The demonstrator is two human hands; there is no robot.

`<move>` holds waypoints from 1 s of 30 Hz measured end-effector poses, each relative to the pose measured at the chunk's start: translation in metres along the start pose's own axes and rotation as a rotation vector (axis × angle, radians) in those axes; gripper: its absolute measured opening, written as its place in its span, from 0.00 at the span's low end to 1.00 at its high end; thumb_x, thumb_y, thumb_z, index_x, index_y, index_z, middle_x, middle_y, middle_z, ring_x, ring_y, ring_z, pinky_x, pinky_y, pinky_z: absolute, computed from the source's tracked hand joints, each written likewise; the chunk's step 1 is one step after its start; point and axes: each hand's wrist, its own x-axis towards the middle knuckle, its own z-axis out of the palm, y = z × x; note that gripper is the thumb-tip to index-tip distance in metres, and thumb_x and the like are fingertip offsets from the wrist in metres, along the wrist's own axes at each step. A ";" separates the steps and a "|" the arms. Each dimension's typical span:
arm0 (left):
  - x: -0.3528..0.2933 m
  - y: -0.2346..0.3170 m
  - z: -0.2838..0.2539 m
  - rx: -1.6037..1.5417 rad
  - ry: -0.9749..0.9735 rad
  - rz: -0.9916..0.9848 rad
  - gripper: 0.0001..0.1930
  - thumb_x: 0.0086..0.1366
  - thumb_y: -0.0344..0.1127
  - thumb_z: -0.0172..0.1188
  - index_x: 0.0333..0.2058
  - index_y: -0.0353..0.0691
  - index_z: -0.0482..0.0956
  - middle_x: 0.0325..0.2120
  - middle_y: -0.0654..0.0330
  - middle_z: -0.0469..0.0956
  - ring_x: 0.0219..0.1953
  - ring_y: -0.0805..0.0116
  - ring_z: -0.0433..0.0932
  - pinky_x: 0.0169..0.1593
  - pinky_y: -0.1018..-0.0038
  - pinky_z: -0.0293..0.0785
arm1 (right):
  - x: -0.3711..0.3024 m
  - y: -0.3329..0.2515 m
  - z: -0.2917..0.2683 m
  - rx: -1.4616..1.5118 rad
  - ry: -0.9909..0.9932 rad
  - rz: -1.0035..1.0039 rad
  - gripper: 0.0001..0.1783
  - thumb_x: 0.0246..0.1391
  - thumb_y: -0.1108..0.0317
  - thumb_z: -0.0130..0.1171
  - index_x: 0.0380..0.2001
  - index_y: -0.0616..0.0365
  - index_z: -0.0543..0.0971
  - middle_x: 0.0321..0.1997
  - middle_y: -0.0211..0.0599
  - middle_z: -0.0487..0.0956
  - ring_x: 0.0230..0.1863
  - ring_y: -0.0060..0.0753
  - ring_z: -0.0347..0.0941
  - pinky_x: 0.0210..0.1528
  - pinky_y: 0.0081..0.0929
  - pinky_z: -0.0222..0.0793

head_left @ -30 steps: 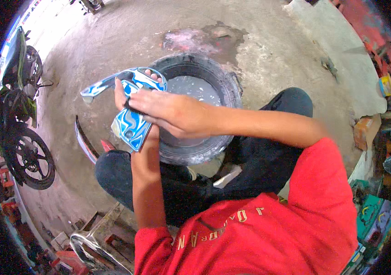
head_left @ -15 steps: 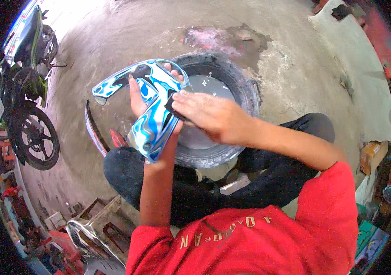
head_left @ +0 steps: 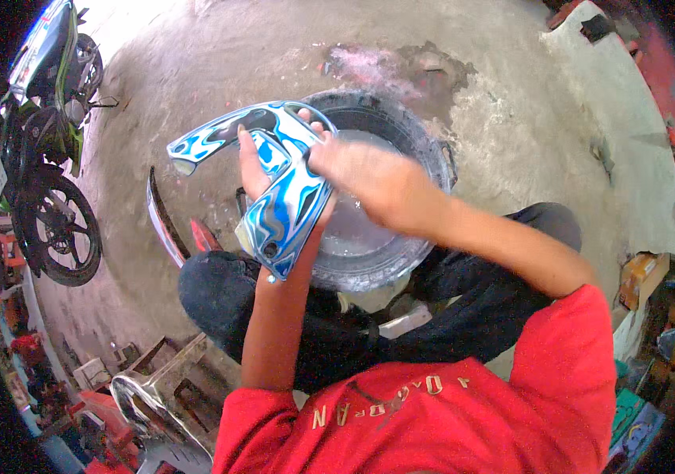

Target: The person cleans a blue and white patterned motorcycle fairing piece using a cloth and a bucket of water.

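Observation:
A curved, glossy panel (head_left: pixel 294 197) with blue, white and black swirls, which looks like a motorcycle body part, is tilted over the basin. My left hand (head_left: pixel 252 164) grips it from beneath, thumb through the gap between its arms and fingertips curled over the far edge. On its right side is my right hand (head_left: pixel 381 182), fingers together and smeared by motion. A small dark sheet under those fingertips is mostly hidden. Below them stands a round black basin (head_left: pixel 424 150), apparently rubber, holding cloudy grey water (head_left: pixel 357 229).
A motorcycle (head_left: pixel 49 174) is parked at the far left. Beside my left knee lie a long curved panel (head_left: pixel 162 217) and a red piece (head_left: pixel 205 235). A scuffed bench (head_left: pixel 171 387) stands lower left; a cardboard box (head_left: pixel 644 280) is at right. Wet, pinkish stains mark the concrete floor (head_left: pixel 369 67).
The panel and my left hand have shifted slightly right, and the panel has turned a little. My right hand has moved slightly up and right along its edge, with fingers now more blurred.

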 end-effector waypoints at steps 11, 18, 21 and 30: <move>0.002 -0.004 -0.009 -0.038 0.049 -0.128 0.32 0.70 0.63 0.49 0.56 0.39 0.73 0.51 0.51 0.78 0.51 0.51 0.78 0.59 0.51 0.72 | 0.006 -0.018 0.018 0.101 0.061 0.097 0.34 0.52 0.76 0.57 0.66 0.63 0.68 0.68 0.53 0.70 0.69 0.51 0.66 0.72 0.43 0.61; -0.003 -0.009 0.008 -0.019 0.116 -0.022 0.33 0.70 0.64 0.49 0.51 0.35 0.74 0.44 0.48 0.80 0.45 0.52 0.79 0.55 0.58 0.75 | 0.006 0.002 0.014 -0.035 0.048 0.117 0.33 0.52 0.75 0.58 0.64 0.63 0.70 0.66 0.54 0.72 0.68 0.50 0.69 0.70 0.41 0.63; -0.001 -0.010 0.006 -0.056 0.137 -0.176 0.33 0.70 0.63 0.51 0.51 0.34 0.74 0.44 0.48 0.80 0.45 0.53 0.79 0.55 0.58 0.76 | -0.001 -0.015 0.003 0.175 -0.012 -0.067 0.29 0.54 0.74 0.56 0.61 0.64 0.72 0.64 0.55 0.73 0.67 0.54 0.69 0.69 0.43 0.65; -0.006 -0.012 0.015 -0.029 0.114 -0.142 0.31 0.70 0.62 0.52 0.52 0.37 0.73 0.45 0.49 0.79 0.47 0.52 0.78 0.54 0.57 0.75 | -0.005 0.007 0.002 0.005 -0.006 -0.117 0.32 0.54 0.74 0.54 0.64 0.64 0.69 0.64 0.53 0.73 0.65 0.50 0.71 0.69 0.43 0.65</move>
